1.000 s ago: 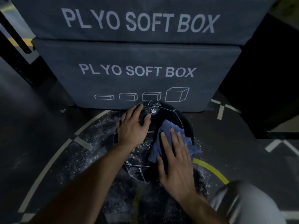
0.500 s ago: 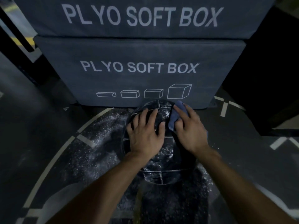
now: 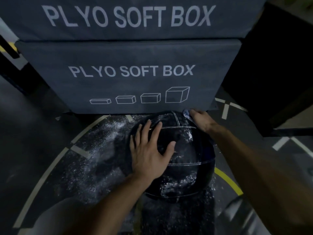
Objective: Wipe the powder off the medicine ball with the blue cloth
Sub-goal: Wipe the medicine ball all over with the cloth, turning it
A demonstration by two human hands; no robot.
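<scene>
A black medicine ball (image 3: 188, 160) with pale seams sits on the dark floor in front of the stacked boxes, with white powder patches on its near side and right shoulder. My left hand (image 3: 149, 153) lies flat on the ball's top left, fingers spread. My right hand (image 3: 200, 118) is at the ball's far right edge, pressing the blue cloth (image 3: 186, 114) against it. Only a small corner of the cloth shows past my fingers, and the fingers themselves are mostly hidden.
Two grey soft plyo boxes (image 3: 135, 78) are stacked directly behind the ball, almost touching it. White powder (image 3: 101, 150) is scattered on the floor to the left and in front. A dark block (image 3: 271, 73) stands at the right. Painted lines cross the floor.
My right hand has carried the cloth from the ball's near right side up and over to its far right edge. My left hand has shifted lower on the ball's top.
</scene>
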